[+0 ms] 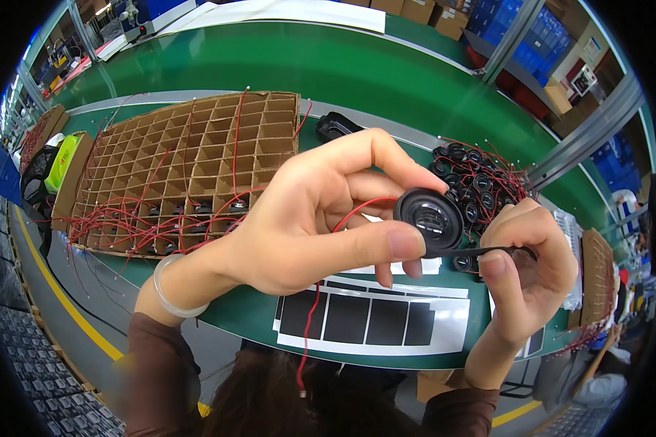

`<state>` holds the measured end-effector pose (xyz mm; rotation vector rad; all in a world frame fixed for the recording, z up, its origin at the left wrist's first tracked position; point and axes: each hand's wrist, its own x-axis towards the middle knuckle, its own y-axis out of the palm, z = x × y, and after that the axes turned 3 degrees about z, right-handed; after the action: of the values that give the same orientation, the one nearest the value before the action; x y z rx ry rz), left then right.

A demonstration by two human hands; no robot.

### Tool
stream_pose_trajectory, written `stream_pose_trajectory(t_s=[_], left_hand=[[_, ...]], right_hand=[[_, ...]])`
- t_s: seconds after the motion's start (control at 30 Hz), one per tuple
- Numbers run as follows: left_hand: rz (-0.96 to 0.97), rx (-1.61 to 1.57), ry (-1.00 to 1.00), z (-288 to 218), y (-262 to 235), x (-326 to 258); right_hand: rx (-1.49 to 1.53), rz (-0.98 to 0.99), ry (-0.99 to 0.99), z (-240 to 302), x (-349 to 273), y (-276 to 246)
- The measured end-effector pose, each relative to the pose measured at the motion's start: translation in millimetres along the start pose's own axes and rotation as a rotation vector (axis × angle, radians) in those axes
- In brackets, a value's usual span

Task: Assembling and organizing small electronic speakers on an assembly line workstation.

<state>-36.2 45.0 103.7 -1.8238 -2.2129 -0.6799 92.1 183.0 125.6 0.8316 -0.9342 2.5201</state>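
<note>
My left hand (299, 218) holds a small round black speaker (433, 220) between thumb and fingers, its cone side toward me. A red wire (312, 320) runs from the speaker behind my left hand and hangs below it, ending in a small connector. From the speaker's lower rim a thin black strip (479, 252) stretches to the right. My right hand (532, 269) pinches that strip between thumb and curled forefinger. Under both hands lie white sheets with black rectangular pieces (375, 319), partly hidden by my left hand.
A cardboard divider box (226, 146) with speakers and red wires in its nearer cells stands left. Several loose speakers (481, 191) are heaped at right. Behind them runs a green belt (284, 62). A black tray-like part (337, 125) lies by the box; another cardboard box (596, 273) stands far right.
</note>
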Motion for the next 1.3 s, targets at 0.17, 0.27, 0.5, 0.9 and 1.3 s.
stream_pose_trajectory(t_s=[0.17,0.27,0.5,0.9,1.3], left_hand=[[0.010,-0.023,-0.012,-1.3,2.7,-4.3],[0.015,-0.040,-0.032,-0.4,3.2,-4.0],[0.045,-0.018,-0.051,-4.5,7.0,-5.7],[0.077,-0.191,-0.172,-0.3,10.0,-4.7],[0.041,-0.307,-0.321,1.3,12.0,-4.2]], right_hand=[[0.023,0.008,0.000,0.3,1.7,1.5],[0.017,0.019,0.015,0.9,1.9,-0.3],[0.004,0.062,0.026,4.2,3.1,-2.0],[0.065,0.107,0.072,-2.3,2.7,-1.1],[0.324,-0.007,0.314,1.1,0.1,9.4]])
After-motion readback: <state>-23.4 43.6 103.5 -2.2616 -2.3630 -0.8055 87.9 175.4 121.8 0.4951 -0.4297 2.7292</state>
